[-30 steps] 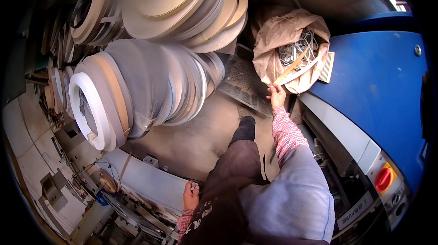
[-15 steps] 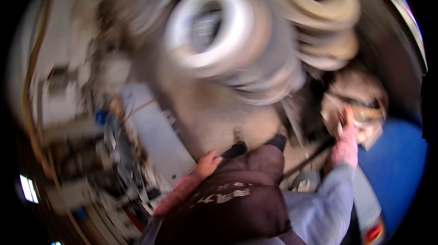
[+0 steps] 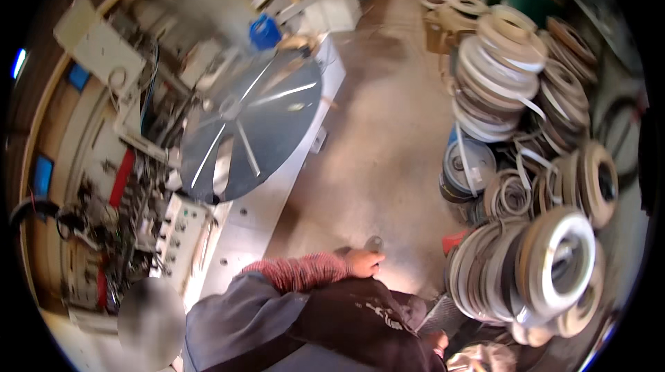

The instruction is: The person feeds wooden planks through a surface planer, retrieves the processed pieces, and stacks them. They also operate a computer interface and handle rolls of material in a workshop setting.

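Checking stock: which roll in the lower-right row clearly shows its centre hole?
The bright white roll at the right end, its ring facing out; the rolls to its left show mainly their edges.

The view has swung left, bringing a large dark disc [image 3: 280, 112] into sight; the coils [image 3: 488, 264] have shifted to the right side; the paper bag [image 3: 483, 358] and right hand [image 3: 437, 341] have dropped to the lower edge; the left hand [image 3: 364, 262] now shows before the apron [image 3: 346, 316]; the blue cabinet has left view.
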`<action>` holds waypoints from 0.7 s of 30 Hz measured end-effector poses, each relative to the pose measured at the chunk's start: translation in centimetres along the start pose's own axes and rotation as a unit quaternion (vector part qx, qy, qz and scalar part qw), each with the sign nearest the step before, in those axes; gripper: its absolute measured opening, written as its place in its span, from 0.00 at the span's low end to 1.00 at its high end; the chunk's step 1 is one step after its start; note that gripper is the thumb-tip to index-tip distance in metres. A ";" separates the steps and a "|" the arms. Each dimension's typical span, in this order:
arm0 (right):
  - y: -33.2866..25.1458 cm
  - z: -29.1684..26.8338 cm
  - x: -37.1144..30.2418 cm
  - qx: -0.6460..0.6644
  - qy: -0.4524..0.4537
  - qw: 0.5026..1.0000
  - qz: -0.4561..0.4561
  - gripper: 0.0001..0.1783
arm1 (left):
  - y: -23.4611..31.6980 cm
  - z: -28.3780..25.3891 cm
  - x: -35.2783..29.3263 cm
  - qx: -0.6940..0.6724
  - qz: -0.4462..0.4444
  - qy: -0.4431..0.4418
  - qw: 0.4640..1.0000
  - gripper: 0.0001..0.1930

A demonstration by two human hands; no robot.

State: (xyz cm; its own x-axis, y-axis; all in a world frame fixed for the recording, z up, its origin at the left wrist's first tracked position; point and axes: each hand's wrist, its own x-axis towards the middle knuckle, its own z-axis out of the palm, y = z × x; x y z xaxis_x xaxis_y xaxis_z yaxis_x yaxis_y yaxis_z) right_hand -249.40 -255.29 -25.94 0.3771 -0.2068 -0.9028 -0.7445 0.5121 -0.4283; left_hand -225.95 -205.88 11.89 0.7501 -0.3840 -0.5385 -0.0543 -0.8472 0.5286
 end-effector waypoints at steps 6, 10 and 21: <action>-12.4 25.2 -4.1 -0.510 -0.081 0.776 -0.362 0.14 | -0.4 -12.2 -1.4 -0.069 0.145 0.196 0.967 0.24; -19.7 43.6 -9.4 -0.520 -0.412 0.665 -0.342 0.16 | -0.8 -20.3 -4.3 -0.111 0.164 0.330 0.923 0.23; -24.1 64.8 -11.2 -0.873 -0.386 0.166 -0.248 0.20 | -6.0 -31.9 -7.1 -0.036 -0.092 0.564 0.820 0.20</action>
State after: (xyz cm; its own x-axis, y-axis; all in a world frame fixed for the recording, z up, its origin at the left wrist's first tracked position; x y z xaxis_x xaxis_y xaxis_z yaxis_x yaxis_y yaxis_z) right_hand -199.95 -211.30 -2.97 0.0860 0.6513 -0.7539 0.7126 -0.5690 -0.4103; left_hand -209.97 -186.39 33.49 0.8762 0.3659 0.3136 0.1370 -0.8130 0.5660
